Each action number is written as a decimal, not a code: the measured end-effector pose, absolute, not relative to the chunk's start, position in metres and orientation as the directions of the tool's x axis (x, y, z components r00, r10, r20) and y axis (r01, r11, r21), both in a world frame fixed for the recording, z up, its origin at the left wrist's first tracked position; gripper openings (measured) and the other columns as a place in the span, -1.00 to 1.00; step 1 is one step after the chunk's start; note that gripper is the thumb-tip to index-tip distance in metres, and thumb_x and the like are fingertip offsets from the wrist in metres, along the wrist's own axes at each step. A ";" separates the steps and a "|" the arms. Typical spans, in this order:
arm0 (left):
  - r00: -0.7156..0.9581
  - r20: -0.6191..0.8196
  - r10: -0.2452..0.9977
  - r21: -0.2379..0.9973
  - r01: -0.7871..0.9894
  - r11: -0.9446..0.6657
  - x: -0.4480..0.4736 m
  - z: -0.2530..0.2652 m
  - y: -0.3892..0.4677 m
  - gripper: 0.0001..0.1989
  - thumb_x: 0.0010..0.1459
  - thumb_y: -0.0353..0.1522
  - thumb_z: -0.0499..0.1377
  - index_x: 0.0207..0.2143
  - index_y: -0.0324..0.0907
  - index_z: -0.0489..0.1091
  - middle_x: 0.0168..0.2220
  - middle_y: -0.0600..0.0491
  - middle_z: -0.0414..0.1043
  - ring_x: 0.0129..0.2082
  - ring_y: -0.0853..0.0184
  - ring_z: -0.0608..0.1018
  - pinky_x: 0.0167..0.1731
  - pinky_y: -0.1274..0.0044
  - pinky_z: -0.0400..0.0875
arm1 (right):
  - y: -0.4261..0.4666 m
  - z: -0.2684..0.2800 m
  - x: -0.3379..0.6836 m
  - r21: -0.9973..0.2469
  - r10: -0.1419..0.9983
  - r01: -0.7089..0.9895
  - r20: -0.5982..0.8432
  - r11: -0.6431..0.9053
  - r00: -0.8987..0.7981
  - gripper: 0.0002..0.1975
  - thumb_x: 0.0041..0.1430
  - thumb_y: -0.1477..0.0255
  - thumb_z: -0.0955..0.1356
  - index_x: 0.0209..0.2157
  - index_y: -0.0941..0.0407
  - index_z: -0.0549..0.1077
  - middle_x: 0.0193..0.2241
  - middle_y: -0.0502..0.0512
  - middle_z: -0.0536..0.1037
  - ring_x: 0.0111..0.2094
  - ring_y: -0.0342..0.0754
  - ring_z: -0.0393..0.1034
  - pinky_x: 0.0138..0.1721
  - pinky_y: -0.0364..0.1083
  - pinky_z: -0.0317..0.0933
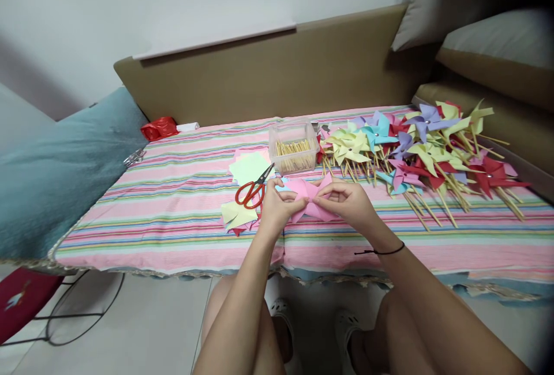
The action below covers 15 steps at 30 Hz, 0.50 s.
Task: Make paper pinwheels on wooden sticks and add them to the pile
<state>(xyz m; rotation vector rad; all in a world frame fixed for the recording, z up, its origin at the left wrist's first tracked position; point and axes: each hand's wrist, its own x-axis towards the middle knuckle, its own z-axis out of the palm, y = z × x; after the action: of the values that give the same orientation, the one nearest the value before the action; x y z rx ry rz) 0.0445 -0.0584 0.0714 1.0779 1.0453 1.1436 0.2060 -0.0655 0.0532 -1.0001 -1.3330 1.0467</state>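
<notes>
Between my two hands is a pink paper pinwheel (pixel 321 211) without a stick in sight, its points folded in toward the middle. My left hand (pixel 277 206) pinches its left side near the centre. From the right, my right hand (pixel 344 201) presses thumb and finger at the same centre. Whatever lies under the fingertips is hidden. Just left of my left hand lie red-handled scissors (pixel 251 193), blades pointing up and right. Beneath the scissors' handles are cut yellow paper pieces (pixel 238 214), and behind them a stack of pale green paper (pixel 250 167).
A clear plastic box (pixel 294 161) of short wooden sticks stands behind my hands. Many finished pinwheels (pixel 404 176) on sticks are heaped at the right. A red plastic bag (pixel 159 128) lies back left on the striped cloth (pixel 164 202). A stool (pixel 28 300) stands lower left.
</notes>
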 end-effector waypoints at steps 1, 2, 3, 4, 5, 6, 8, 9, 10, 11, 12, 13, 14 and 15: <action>0.114 -0.071 0.991 0.983 -0.160 0.089 0.045 0.072 -0.059 -0.40 -0.28 -0.41 0.35 -0.32 -0.08 -0.04 -0.65 0.28 0.37 -0.69 0.51 0.39 -0.62 0.70 0.18 | -0.065 0.053 0.206 -0.970 0.969 -0.007 0.245 0.245 -0.028 -0.76 -0.21 0.26 0.53 -0.56 0.11 0.53 -0.49 0.09 0.49 -0.38 0.01 0.44 -0.37 -0.01 0.40; 0.111 -0.069 0.991 0.984 -0.158 0.086 0.045 0.072 -0.059 -0.39 -0.28 -0.41 0.35 -0.32 -0.08 -0.03 -0.65 0.29 0.37 -0.69 0.51 0.38 -0.61 0.70 0.18 | -0.065 0.052 0.206 -0.971 0.971 0.001 0.239 0.239 -0.024 -0.75 -0.22 0.25 0.54 -0.56 0.11 0.53 -0.51 0.08 0.48 -0.39 0.01 0.44 -0.39 0.00 0.40; 0.109 -0.068 0.992 0.984 -0.157 0.085 0.045 0.072 -0.059 -0.39 -0.28 -0.40 0.36 -0.32 -0.08 -0.03 -0.65 0.29 0.37 -0.69 0.51 0.38 -0.61 0.70 0.19 | -0.065 0.051 0.206 -0.971 0.971 0.007 0.238 0.238 -0.017 -0.74 -0.23 0.25 0.54 -0.57 0.11 0.51 -0.52 0.08 0.47 -0.41 0.01 0.43 -0.39 0.00 0.40; 0.109 -0.068 0.992 0.984 -0.155 0.085 0.045 0.072 -0.060 -0.39 -0.29 -0.40 0.36 -0.32 -0.08 -0.03 -0.65 0.29 0.37 -0.69 0.51 0.39 -0.61 0.70 0.19 | -0.065 0.050 0.206 -0.970 0.970 0.007 0.242 0.242 -0.011 -0.73 -0.24 0.25 0.54 -0.57 0.12 0.50 -0.50 0.09 0.48 -0.40 0.01 0.44 -0.38 0.01 0.40; 0.109 -0.070 0.992 0.984 -0.154 0.086 0.045 0.073 -0.060 -0.39 -0.29 -0.40 0.36 -0.32 -0.08 -0.03 -0.65 0.29 0.37 -0.69 0.51 0.39 -0.61 0.70 0.20 | -0.065 0.050 0.205 -0.968 0.968 0.003 0.251 0.251 -0.004 -0.72 -0.24 0.25 0.54 -0.57 0.13 0.48 -0.45 0.12 0.50 -0.38 0.01 0.45 -0.35 0.00 0.41; 0.109 -0.072 0.991 0.984 -0.154 0.088 0.046 0.073 -0.060 -0.39 -0.29 -0.40 0.37 -0.33 -0.08 -0.03 -0.65 0.28 0.38 -0.69 0.50 0.39 -0.61 0.70 0.20 | -0.065 0.049 0.205 -0.966 0.966 -0.005 0.260 0.260 0.000 -0.71 -0.24 0.26 0.54 -0.56 0.13 0.46 -0.39 0.14 0.51 -0.34 0.01 0.46 -0.31 0.00 0.41; 0.109 -0.079 0.991 0.983 -0.157 0.096 0.045 0.073 -0.060 -0.39 -0.30 -0.40 0.37 -0.33 -0.08 -0.03 -0.64 0.28 0.39 -0.69 0.49 0.41 -0.61 0.69 0.20 | -0.065 0.050 0.205 -0.964 0.964 -0.034 0.264 0.264 0.000 -0.67 -0.24 0.29 0.55 -0.49 0.13 0.40 -0.25 0.17 0.52 -0.29 -0.01 0.47 -0.27 -0.03 0.40; 0.108 -0.084 0.991 0.982 -0.160 0.100 0.045 0.073 -0.060 -0.38 -0.31 -0.40 0.38 -0.33 -0.08 -0.03 -0.64 0.27 0.40 -0.69 0.49 0.41 -0.61 0.69 0.21 | -0.066 0.050 0.205 -0.966 0.967 -0.056 0.253 0.252 -0.003 -0.62 -0.25 0.30 0.55 -0.43 0.11 0.36 -0.20 0.17 0.51 -0.31 -0.04 0.48 -0.29 -0.05 0.40; 0.107 -0.087 0.990 0.981 -0.164 0.103 0.045 0.073 -0.059 -0.38 -0.32 -0.40 0.38 -0.33 -0.08 -0.02 -0.64 0.26 0.41 -0.68 0.48 0.42 -0.61 0.69 0.21 | -0.066 0.051 0.205 -0.969 0.972 -0.081 0.233 0.232 -0.008 -0.55 -0.26 0.31 0.55 -0.37 0.09 0.31 -0.17 0.15 0.50 -0.36 -0.07 0.48 -0.34 -0.07 0.41; 0.108 -0.089 0.990 0.980 -0.166 0.106 0.045 0.072 -0.059 -0.37 -0.32 -0.40 0.39 -0.33 -0.08 -0.02 -0.63 0.25 0.42 -0.68 0.47 0.43 -0.60 0.68 0.22 | -0.066 0.052 0.205 -0.972 0.978 -0.109 0.209 0.207 -0.013 -0.49 -0.27 0.32 0.56 -0.32 0.07 0.26 -0.16 0.13 0.50 -0.41 -0.10 0.48 -0.39 -0.09 0.40; 0.110 -0.091 0.990 0.980 -0.167 0.108 0.044 0.072 -0.059 -0.37 -0.32 -0.40 0.39 -0.33 -0.08 -0.01 -0.62 0.24 0.43 -0.67 0.46 0.44 -0.59 0.68 0.23 | -0.066 0.053 0.205 -0.974 0.983 -0.134 0.184 0.180 -0.016 -0.43 -0.28 0.33 0.56 -0.27 0.04 0.21 -0.18 0.11 0.51 -0.45 -0.11 0.48 -0.42 -0.10 0.39; 0.113 -0.093 0.989 0.980 -0.166 0.111 0.044 0.072 -0.058 -0.37 -0.32 -0.39 0.39 -0.32 -0.08 -0.01 -0.62 0.23 0.43 -0.66 0.46 0.45 -0.58 0.67 0.24 | -0.066 0.054 0.205 -0.976 0.987 -0.153 0.159 0.155 -0.015 -0.38 -0.28 0.33 0.56 -0.24 0.02 0.17 -0.22 0.08 0.52 -0.47 -0.11 0.48 -0.44 -0.11 0.39; 0.120 -0.096 0.988 0.980 -0.164 0.115 0.044 0.072 -0.058 -0.37 -0.31 -0.38 0.39 -0.31 -0.08 0.00 -0.61 0.23 0.43 -0.65 0.45 0.45 -0.57 0.66 0.25 | -0.066 0.054 0.205 -0.978 0.990 -0.162 0.138 0.134 -0.011 -0.35 -0.28 0.34 0.56 -0.21 0.01 0.14 -0.28 0.05 0.52 -0.47 -0.10 0.48 -0.45 -0.11 0.38; 0.127 -0.098 0.987 0.980 -0.161 0.118 0.044 0.072 -0.058 -0.38 -0.29 -0.37 0.39 -0.29 -0.09 0.01 -0.61 0.22 0.43 -0.65 0.45 0.45 -0.56 0.66 0.26 | -0.066 0.055 0.205 -0.979 0.993 -0.165 0.122 0.120 -0.001 -0.33 -0.28 0.35 0.55 -0.19 0.01 0.12 -0.35 0.00 0.52 -0.48 -0.09 0.48 -0.45 -0.12 0.38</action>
<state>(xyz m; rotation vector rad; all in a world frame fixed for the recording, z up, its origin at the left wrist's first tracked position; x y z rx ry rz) 0.0436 -0.0580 0.0725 1.0609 1.0501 1.1192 0.2050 -0.0658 0.0545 -0.9939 -1.1505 1.2015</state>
